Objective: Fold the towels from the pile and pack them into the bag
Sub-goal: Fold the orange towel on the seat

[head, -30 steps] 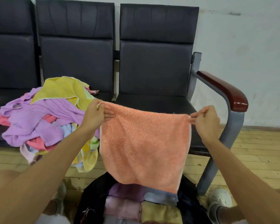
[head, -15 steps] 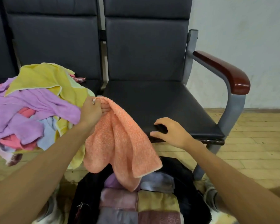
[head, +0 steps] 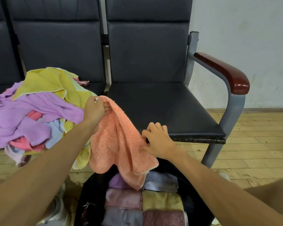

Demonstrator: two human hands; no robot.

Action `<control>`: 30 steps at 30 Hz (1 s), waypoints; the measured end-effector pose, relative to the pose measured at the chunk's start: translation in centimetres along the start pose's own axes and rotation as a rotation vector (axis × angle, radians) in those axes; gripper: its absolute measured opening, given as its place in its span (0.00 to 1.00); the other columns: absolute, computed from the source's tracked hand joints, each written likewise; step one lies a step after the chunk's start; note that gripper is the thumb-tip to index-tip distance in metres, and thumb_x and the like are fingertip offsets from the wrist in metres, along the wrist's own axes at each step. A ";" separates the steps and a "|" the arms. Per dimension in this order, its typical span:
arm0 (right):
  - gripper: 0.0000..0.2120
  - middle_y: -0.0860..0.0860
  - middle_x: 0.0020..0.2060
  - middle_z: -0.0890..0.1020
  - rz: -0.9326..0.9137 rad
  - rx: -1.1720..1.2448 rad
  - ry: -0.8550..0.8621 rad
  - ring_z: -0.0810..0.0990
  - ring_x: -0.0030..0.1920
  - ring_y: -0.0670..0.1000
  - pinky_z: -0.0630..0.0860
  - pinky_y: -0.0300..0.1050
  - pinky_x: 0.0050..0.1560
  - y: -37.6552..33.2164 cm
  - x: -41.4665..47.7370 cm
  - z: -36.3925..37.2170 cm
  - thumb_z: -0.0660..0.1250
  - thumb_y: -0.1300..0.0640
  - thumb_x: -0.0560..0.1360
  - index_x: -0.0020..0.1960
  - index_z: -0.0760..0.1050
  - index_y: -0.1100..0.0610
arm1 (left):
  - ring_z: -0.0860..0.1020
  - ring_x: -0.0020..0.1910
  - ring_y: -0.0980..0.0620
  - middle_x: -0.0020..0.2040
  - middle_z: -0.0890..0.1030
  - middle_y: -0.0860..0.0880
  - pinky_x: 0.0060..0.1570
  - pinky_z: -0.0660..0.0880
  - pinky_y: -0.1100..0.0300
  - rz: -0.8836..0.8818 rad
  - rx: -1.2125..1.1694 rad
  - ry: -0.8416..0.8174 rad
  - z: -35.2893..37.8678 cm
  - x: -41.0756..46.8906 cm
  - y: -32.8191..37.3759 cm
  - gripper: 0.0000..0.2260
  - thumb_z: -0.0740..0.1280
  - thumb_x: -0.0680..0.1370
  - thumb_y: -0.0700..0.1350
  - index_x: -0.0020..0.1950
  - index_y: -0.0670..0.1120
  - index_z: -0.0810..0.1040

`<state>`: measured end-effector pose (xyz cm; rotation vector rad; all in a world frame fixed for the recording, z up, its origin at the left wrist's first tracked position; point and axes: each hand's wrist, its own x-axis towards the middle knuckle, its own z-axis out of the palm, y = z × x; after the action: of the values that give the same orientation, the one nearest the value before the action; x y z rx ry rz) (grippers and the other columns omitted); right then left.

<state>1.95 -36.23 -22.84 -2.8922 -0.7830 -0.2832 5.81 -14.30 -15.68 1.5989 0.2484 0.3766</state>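
Farthest left, the pile (head: 39, 108) of unfolded towels sits heaped on a bench seat. Just beside it the left hand (head: 95, 110) pinches the gathered top corners of the orange towel (head: 119, 144), which hangs doubled over the open bag (head: 91, 193). The right hand (head: 158, 141), fingers curled, nips the towel's hanging edge. Folding looks midway; next, that edge needs bringing across for a second fold, then packing.

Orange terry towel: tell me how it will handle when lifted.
Probably floppy: the orange terry towel hangs in loose folds from the left hand. Likely light for its size: a pinch at its top holds most of it up. Its looped pile should grip fingers rather than slip.
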 end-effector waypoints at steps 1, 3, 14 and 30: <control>0.11 0.48 0.48 0.65 -0.025 -0.018 -0.023 0.62 0.50 0.51 0.58 0.47 0.52 -0.1 -0.1 -0.1 0.65 0.45 0.76 0.51 0.76 0.52 | 0.82 0.42 0.52 0.43 0.81 0.46 0.40 0.79 0.61 -0.002 -0.004 0.000 -0.1 0.0 0.1 0.06 0.53 0.84 0.41 0.57 0.43 0.68; 0.06 0.47 0.45 0.66 -0.021 0.083 -0.041 0.63 0.47 0.50 0.59 0.47 0.51 -0.1 -0.4 -0.4 0.63 0.52 0.76 0.43 0.75 0.53 | 0.82 0.43 0.51 0.44 0.81 0.45 0.40 0.79 0.61 -0.006 -0.013 0.012 -0.3 0.0 0.3 0.06 0.53 0.84 0.41 0.57 0.43 0.68; 0.07 0.51 0.46 0.81 0.215 0.493 -0.060 0.79 0.45 0.51 0.76 0.49 0.48 3.4 -0.4 -7.2 0.60 0.49 0.82 0.52 0.74 0.52 | 0.82 0.44 0.42 0.47 0.81 0.38 0.45 0.79 0.52 0.016 -0.052 0.081 -1.8 -0.6 2.2 0.09 0.50 0.84 0.38 0.48 0.41 0.68; 0.12 0.52 0.33 0.78 0.580 0.162 0.290 0.79 0.35 0.54 0.77 0.46 0.38 7.4 4.4 -10.1 0.61 0.61 0.78 0.38 0.78 0.57 | 0.83 0.45 0.49 0.45 0.82 0.43 0.40 0.78 0.58 -0.005 -0.277 0.172 -0.6 2.5 1.7 0.06 0.51 0.83 0.40 0.57 0.45 0.65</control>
<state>7.98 -42.26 -12.69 -2.6837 0.0820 -0.5187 7.73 -12.86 -13.75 1.2950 0.3175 0.5229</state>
